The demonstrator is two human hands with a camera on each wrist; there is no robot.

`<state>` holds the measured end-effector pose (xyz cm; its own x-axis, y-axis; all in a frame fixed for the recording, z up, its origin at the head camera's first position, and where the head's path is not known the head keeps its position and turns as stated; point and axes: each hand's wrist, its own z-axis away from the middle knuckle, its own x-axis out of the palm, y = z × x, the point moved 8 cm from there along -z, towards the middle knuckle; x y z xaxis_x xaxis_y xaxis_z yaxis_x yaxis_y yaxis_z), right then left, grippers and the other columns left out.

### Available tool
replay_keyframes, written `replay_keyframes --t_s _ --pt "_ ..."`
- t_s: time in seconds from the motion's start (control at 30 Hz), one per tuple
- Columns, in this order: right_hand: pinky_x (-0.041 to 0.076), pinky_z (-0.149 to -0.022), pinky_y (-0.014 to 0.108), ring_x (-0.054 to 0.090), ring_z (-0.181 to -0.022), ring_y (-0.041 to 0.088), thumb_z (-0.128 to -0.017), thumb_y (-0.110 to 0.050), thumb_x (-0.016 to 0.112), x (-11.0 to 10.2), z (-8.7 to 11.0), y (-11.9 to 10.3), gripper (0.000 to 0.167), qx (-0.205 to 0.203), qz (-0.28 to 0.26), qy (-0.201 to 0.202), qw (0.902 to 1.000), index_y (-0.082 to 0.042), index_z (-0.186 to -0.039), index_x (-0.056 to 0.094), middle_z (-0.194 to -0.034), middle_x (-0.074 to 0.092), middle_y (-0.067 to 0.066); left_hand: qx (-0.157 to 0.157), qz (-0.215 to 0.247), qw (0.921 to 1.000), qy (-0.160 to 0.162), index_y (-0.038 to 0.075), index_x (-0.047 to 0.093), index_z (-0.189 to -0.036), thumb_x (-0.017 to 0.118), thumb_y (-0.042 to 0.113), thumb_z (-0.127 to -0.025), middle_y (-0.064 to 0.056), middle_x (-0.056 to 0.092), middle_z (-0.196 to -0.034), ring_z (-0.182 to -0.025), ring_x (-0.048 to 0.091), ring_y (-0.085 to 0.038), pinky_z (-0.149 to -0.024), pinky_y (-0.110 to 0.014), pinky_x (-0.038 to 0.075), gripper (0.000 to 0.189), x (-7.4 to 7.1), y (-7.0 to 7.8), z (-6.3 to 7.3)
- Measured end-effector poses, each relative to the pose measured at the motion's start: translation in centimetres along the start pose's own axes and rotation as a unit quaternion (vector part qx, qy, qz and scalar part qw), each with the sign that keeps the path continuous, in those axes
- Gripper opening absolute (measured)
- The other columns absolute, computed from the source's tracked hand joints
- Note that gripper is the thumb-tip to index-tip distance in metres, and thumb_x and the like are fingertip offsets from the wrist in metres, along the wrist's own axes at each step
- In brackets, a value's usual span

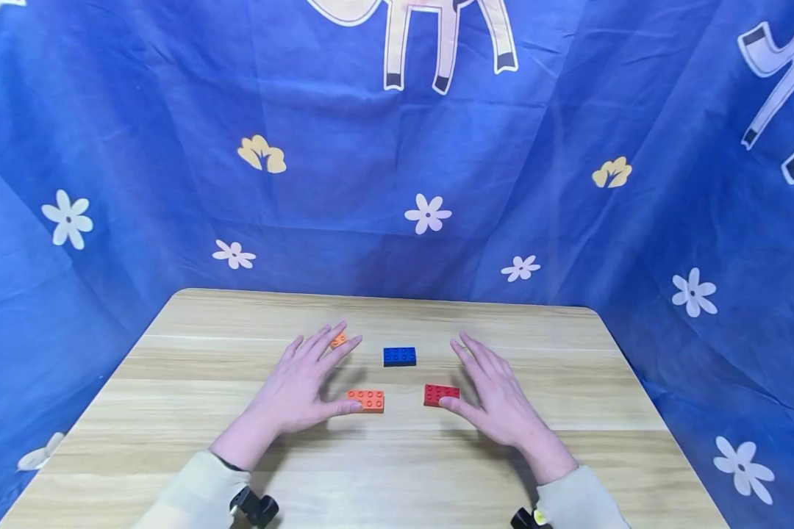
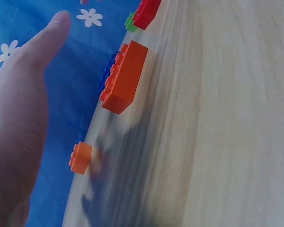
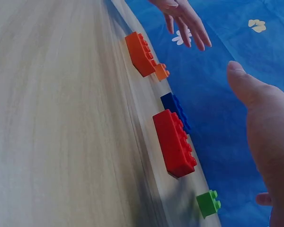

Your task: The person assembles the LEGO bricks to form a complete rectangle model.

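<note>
My left hand (image 1: 299, 389) hovers above the table with its fingers spread and holds nothing. In the head view its thumb overlaps a long orange brick (image 1: 369, 399), and its fingers partly cover a small orange brick (image 1: 338, 341). My right hand (image 1: 499, 393) is likewise spread and holds nothing. Its thumb overlaps a red brick (image 1: 440, 392). Between the hands, farther back, lies a blue brick (image 1: 399, 357). A small green brick (image 3: 208, 204) shows in the right wrist view, beyond the red one; the right hand hides it in the head view.
The bricks sit studs up on a wooden table (image 1: 397, 470) with rounded back corners. Behind it and at both sides hangs a blue cloth (image 1: 344, 198) printed with flowers and animals. A dark strap device (image 1: 254, 507) is on the left wrist.
</note>
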<state>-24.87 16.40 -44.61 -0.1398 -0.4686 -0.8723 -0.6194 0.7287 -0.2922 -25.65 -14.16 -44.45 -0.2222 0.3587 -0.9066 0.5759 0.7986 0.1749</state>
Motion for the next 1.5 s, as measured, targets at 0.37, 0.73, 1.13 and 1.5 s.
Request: replay_keyframes --t_s 0.37,0.73,1.13,1.5 --pt "0.029 -0.122 0.061 0.03 -0.156 0.029 -0.1 -0.059 0.067 0.7 0.1 -0.3 0.087 -0.007 -0.057 -0.022 0.9981 -0.025 -0.169 0.027 -0.174 0.023 -0.002 0.011 0.033 0.9994 0.0 0.029 0.036 -0.166 0.066 0.085 -0.082 -0.005 0.032 -0.171 -0.152 0.035 -0.037 -0.118 -0.066 0.031 0.105 0.5 0.2 0.2" --pt "0.033 -0.12 0.058 0.033 -0.155 0.032 -0.099 -0.056 0.071 1.9 0.2 0.1 0.084 -0.004 -0.102 -0.027 0.9944 -0.028 -0.168 0.032 -0.172 0.031 -0.002 0.004 0.079 0.9968 -0.007 0.027 0.042 -0.163 0.074 0.077 -0.083 -0.002 0.04 -0.167 -0.146 0.045 -0.037 -0.115 -0.068 0.035 0.1 1.4 0.3 0.5" --pt "0.03 -0.123 0.047 0.034 -0.154 0.02 -0.098 -0.05 0.075 3.5 0.4 0.8 0.078 0.018 -0.173 -0.031 0.9842 -0.021 -0.163 0.043 -0.168 0.038 -0.002 -0.033 0.182 0.9825 -0.027 0.025 0.05 -0.159 0.083 0.068 -0.08 -0.003 0.047 -0.162 -0.148 0.043 -0.035 -0.118 -0.064 0.033 0.095 3.0 -0.2 0.5" --pt "0.039 -0.119 0.048 0.052 -0.141 0.024 -0.095 -0.036 0.082 4.5 0.3 1.1 0.063 0.002 -0.197 -0.01 0.9803 -0.006 -0.146 0.062 -0.152 0.057 -0.001 -0.026 0.237 0.9703 -0.039 0.012 0.061 -0.149 0.084 0.063 -0.081 -0.006 0.06 -0.151 -0.14 0.053 -0.028 -0.118 -0.056 0.038 0.088 3.9 -0.1 0.4"
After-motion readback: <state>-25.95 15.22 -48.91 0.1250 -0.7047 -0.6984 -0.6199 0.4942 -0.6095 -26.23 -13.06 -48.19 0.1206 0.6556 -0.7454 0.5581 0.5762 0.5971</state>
